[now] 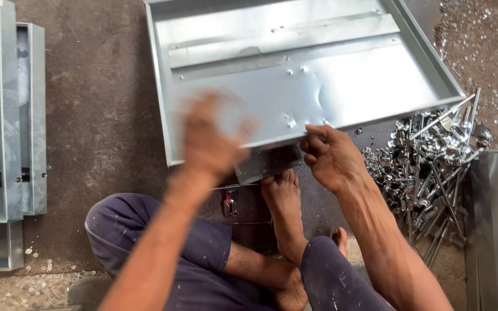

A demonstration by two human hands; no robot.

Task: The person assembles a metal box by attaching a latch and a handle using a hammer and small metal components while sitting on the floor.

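The metal tray (pixel 318 80) lay on the floor before the person's foot (pixel 286 213). The right hand (pixel 332 158) pinched its near edge; the left hand (pixel 208 135), blurred, hovered over it, grip unclear.

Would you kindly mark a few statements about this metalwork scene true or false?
1. The right hand grips the near edge of the shiny galvanised sheet-metal tray. True.
2. The left hand is sharp and at rest. False: it is motion-blurred over the tray's near left part.
3. A heap of silvery bolts and rods lies to the right. True.
4. The person wears shoes. False: a bare foot shows below the tray.
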